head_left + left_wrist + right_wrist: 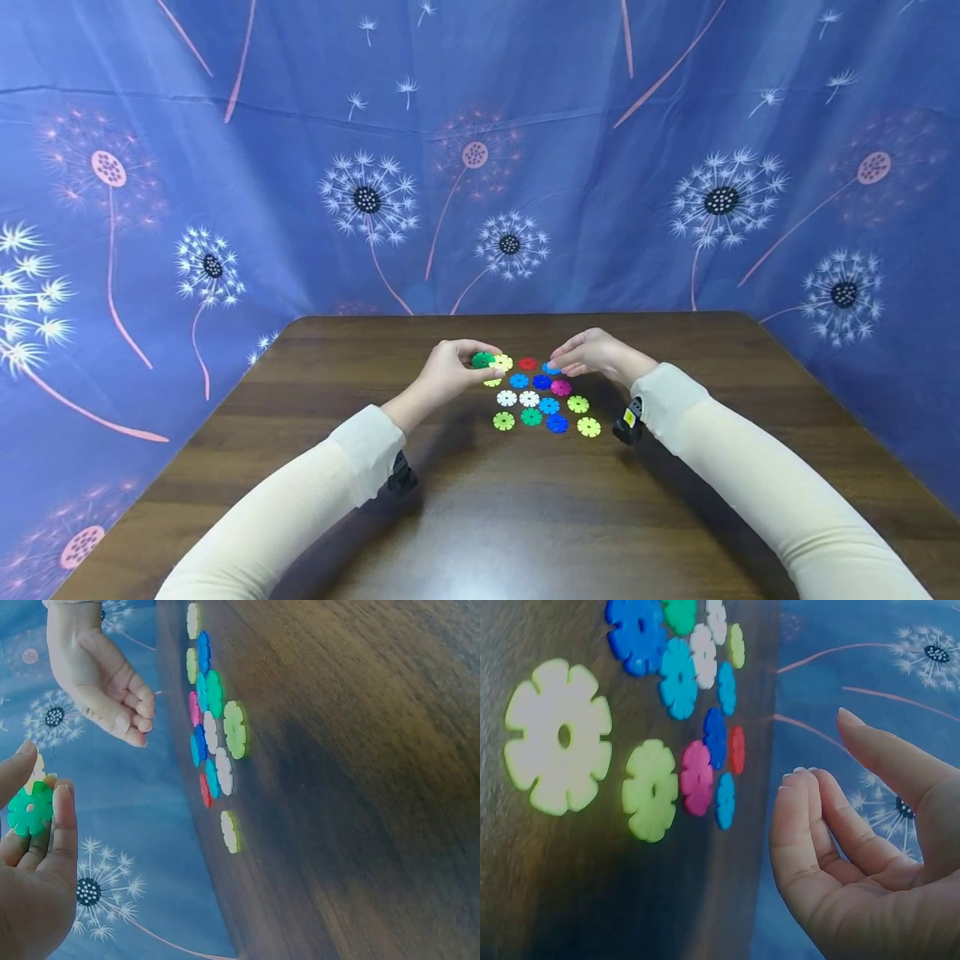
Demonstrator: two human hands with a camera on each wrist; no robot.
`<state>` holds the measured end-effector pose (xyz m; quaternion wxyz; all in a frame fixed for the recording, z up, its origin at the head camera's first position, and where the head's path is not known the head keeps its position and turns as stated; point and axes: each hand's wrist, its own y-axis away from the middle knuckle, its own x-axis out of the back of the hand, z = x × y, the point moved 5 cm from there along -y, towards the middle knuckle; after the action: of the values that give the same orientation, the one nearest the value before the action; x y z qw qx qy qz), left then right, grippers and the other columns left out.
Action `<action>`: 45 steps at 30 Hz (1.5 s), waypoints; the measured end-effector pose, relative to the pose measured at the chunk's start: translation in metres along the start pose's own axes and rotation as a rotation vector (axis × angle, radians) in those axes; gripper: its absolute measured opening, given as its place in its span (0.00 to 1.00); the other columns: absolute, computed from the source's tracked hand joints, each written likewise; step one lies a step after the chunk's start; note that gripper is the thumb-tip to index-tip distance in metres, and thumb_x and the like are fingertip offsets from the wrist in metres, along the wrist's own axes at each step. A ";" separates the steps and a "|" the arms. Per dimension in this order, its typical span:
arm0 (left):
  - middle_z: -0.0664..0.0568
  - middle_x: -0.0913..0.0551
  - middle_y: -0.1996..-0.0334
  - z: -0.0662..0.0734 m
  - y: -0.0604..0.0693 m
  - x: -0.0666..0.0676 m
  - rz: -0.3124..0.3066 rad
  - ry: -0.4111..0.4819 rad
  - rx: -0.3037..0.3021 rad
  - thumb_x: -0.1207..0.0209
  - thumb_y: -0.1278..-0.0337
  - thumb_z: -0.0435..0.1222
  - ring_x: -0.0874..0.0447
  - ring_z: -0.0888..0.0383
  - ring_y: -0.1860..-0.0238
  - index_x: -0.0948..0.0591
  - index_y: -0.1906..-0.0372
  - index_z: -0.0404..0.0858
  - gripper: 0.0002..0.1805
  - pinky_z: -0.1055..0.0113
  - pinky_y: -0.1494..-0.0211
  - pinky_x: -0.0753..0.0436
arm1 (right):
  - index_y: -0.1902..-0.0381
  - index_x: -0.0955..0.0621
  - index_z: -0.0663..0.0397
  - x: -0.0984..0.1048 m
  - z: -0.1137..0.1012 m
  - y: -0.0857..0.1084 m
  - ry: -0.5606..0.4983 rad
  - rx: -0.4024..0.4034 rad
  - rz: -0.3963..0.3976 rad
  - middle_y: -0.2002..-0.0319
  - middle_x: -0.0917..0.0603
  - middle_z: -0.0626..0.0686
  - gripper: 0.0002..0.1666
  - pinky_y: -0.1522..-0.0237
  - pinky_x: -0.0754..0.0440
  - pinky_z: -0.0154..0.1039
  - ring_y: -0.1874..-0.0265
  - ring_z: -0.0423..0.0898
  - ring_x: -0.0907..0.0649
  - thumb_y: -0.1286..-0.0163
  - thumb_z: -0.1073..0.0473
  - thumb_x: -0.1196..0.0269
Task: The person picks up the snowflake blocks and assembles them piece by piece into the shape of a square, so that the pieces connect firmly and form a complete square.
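Note:
My left hand [447,368] pinches a green notched flower disc [30,812] between thumb and fingers, raised off the table. A pale yellow disc [504,362] is joined to it or lies against it; I cannot tell which. My right hand [602,357] hovers over the far right of the loose discs. In the right wrist view its fingers are loosely bent, the thumb stands apart, and nothing lies between them. Beneath it in the head view is a blue disc [551,367], near a red disc [527,364] and a pink disc [697,778].
Several more flower discs lie flat in loose rows on the brown wooden table [480,517], among them a white disc [507,398], a dark blue disc [557,424] and a yellow-green disc [588,427]. A blue dandelion-print cloth [585,167] hangs behind the table's far edge.

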<state>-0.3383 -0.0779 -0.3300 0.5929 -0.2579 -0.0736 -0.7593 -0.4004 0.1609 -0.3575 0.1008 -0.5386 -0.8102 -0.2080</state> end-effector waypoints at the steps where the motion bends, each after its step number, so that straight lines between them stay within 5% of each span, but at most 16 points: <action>1: 0.51 0.12 0.63 -0.001 0.001 0.000 0.003 -0.001 0.002 0.29 0.50 0.38 0.14 0.61 0.65 0.14 0.53 0.42 0.16 0.63 0.61 0.16 | 0.47 0.22 0.73 -0.001 0.002 -0.001 -0.001 -0.004 -0.003 0.55 0.14 0.59 0.28 0.46 0.19 0.46 0.51 0.57 0.16 0.40 0.59 0.30; 8: 0.50 0.12 0.64 -0.002 0.002 0.002 0.004 0.013 -0.012 0.29 0.50 0.37 0.14 0.62 0.67 0.14 0.53 0.42 0.17 0.53 0.57 0.16 | 0.50 0.20 0.70 0.000 0.018 -0.008 0.041 -0.065 0.067 0.53 0.16 0.59 0.23 0.49 0.18 0.43 0.57 0.51 0.15 0.39 0.60 0.30; 12: 0.49 0.11 0.64 -0.001 0.002 0.003 0.008 0.029 -0.008 0.29 0.51 0.36 0.14 0.62 0.66 0.14 0.53 0.42 0.16 0.59 0.59 0.15 | 0.52 0.21 0.70 -0.003 0.027 -0.010 0.070 -0.086 0.080 0.57 0.15 0.56 0.24 0.50 0.17 0.44 0.60 0.49 0.14 0.42 0.61 0.28; 18: 0.48 0.11 0.64 0.000 0.003 0.001 0.015 0.029 -0.019 0.29 0.51 0.36 0.14 0.63 0.67 0.14 0.54 0.39 0.16 0.67 0.62 0.16 | 0.54 0.21 0.68 -0.008 0.033 -0.008 0.136 -0.088 0.108 0.51 0.20 0.61 0.24 0.49 0.18 0.46 0.61 0.48 0.15 0.45 0.61 0.26; 31: 0.50 0.11 0.64 -0.004 0.003 0.000 0.003 0.020 -0.004 0.29 0.51 0.37 0.14 0.63 0.67 0.14 0.54 0.41 0.16 0.64 0.62 0.16 | 0.64 0.15 0.63 -0.012 0.028 -0.007 0.314 -0.047 0.187 0.66 0.16 0.53 0.18 0.59 0.19 0.43 0.70 0.46 0.17 0.53 0.63 0.23; 39: 0.49 0.11 0.64 -0.005 0.002 0.000 0.008 0.017 -0.012 0.29 0.51 0.35 0.14 0.63 0.67 0.14 0.54 0.40 0.16 0.63 0.61 0.15 | 0.61 0.18 0.72 -0.012 0.031 -0.012 0.176 -0.008 0.155 0.70 0.17 0.55 0.12 0.62 0.15 0.40 0.72 0.42 0.18 0.44 0.73 0.33; 45: 0.50 0.11 0.64 -0.006 0.001 -0.001 0.012 0.008 -0.013 0.29 0.51 0.36 0.14 0.63 0.68 0.14 0.54 0.41 0.16 0.66 0.63 0.16 | 0.54 0.21 0.76 -0.009 0.030 -0.014 0.001 -0.065 0.119 0.73 0.16 0.52 0.14 0.63 0.14 0.37 0.76 0.39 0.18 0.38 0.74 0.37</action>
<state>-0.3387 -0.0800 -0.3359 0.5961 -0.2592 -0.0646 -0.7572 -0.4080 0.1622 -0.3910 0.0961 -0.5889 -0.7694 -0.2282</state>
